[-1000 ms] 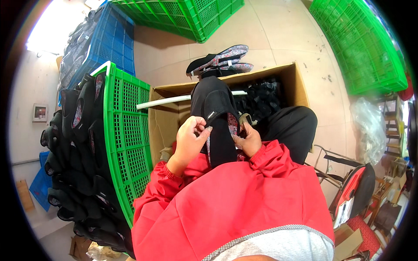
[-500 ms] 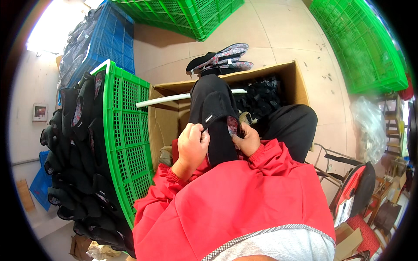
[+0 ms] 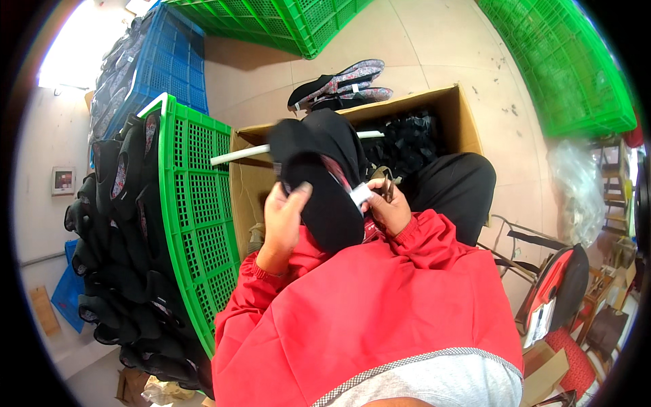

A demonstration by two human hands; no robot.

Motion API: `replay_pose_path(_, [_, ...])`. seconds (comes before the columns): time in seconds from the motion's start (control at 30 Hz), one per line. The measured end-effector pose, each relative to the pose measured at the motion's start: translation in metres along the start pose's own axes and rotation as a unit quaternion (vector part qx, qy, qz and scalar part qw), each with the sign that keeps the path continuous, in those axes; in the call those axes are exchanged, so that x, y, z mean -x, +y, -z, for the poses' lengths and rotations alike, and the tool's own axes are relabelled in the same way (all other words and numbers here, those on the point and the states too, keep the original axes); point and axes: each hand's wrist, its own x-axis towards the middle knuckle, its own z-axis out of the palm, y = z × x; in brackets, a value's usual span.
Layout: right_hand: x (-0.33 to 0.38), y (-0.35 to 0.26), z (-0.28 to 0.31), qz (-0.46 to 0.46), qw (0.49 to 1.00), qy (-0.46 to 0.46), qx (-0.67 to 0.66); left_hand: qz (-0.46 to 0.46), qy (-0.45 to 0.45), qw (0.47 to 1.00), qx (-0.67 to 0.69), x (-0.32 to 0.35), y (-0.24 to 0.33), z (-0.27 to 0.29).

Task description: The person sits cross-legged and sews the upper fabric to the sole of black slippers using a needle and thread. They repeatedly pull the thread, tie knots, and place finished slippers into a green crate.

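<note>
Mid-frame, our left hand [image 3: 281, 216] has its fingers narrowed on the black shoe [image 3: 332, 216], likely steadying it so our right hand's [image 3: 389, 203] fingers can pinch its white tag [image 3: 361, 195].

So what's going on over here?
A person in a red top is handling a black shoe. The left-hand grip holds the shoe, while the right-hand grip pinches a white tag beside the shoe's edge. An open cardboard box stands in front, and similar shoes are heaped at the green crate on the left.
</note>
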Motion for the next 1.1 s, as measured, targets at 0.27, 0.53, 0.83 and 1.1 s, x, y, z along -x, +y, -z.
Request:
replay_pose_path(0.27, [-0.004, 0.014, 0.019, -0.072, 0.997, 0.036, 0.019, 0.175, 0.139, 0.937, 0.269, -0.026, 0.002, 0.029])
replay_pose_path(0.53, [-0.003, 0.003, 0.019, -0.119, 0.992, 0.023, 0.013, 0.172, 0.177, 0.935, 0.253, -0.023, -0.005, 0.024])
replay_pose_path(0.83, [-0.005, 0.005, 0.018, -0.087, 0.996, 0.020, 0.031, 0.106, 0.188, 0.951, 0.222, -0.022, -0.014, 0.022])
replay_pose_path(1.1, [-0.003, -0.009, 0.017, -0.033, 0.998, 0.012, 0.044, 0.027, 0.188, 0.972, 0.141, -0.015, 0.000, -0.002])
